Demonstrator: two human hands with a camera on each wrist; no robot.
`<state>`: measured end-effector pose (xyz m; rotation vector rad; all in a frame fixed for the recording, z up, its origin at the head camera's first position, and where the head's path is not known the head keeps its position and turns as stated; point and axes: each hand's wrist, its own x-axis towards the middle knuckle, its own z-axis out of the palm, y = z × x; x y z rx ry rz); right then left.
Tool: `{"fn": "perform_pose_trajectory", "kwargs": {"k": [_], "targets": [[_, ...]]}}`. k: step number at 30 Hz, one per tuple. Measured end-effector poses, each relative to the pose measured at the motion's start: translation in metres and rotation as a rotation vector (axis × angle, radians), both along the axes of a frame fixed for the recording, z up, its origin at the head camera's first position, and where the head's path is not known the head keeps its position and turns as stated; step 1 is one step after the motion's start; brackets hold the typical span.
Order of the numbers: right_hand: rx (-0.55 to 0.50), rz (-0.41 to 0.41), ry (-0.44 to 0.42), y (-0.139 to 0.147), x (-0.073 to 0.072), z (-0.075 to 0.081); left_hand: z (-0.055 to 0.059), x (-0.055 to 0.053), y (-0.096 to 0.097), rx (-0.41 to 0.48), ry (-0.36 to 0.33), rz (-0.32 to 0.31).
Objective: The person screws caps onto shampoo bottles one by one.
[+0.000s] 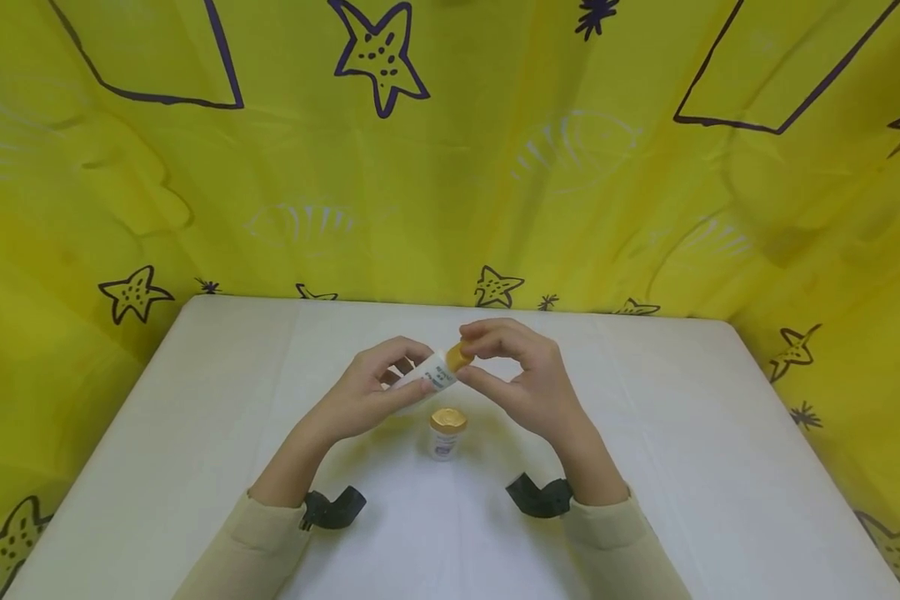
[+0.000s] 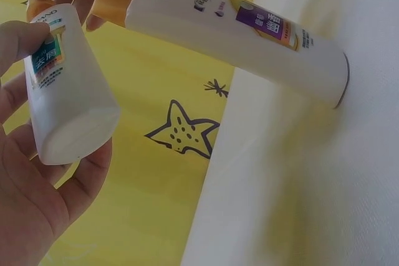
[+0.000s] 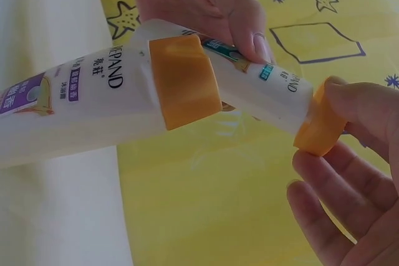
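My left hand [image 1: 375,387] grips a white bottle [image 1: 437,372] with a green label, tilted above the table. Its orange cap [image 3: 323,116] is pinched between the thumb and fingers of my right hand [image 1: 521,367]. In the right wrist view the cap sits at the bottle's neck end. A second white bottle [image 2: 237,29] with a purple label and a gold-orange cap [image 1: 448,419] stands upright on the table, just below and in front of the hands. In the left wrist view the base of the held bottle [image 2: 75,104] faces the camera.
A white-covered table [image 1: 645,433] spreads under both arms. Behind it hangs a yellow curtain [image 1: 450,167] with starfish drawings. Black wrist mounts [image 1: 333,508] stick out from both cuffs near the standing bottle.
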<state>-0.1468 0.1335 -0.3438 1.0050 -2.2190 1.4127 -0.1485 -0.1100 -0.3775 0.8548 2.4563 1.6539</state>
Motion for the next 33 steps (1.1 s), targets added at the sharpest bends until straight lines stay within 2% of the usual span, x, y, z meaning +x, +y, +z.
{"fn": "perform_pose_trajectory", "kwargs": {"k": [10, 21, 33], "targets": [[0.011, 0.006, -0.023, -0.0018, 0.0002, 0.001, -0.0001, -0.0014, -0.003, 0.003, -0.001, 0.008], [0.003, 0.023, 0.017, -0.001, -0.0007, -0.0006, 0.0019, -0.0016, -0.0039, 0.001, -0.008, 0.027], [0.008, 0.033, 0.016, -0.0004, -0.0002, -0.0007, 0.0011, -0.0024, -0.0037, 0.001, -0.009, 0.026]]}}
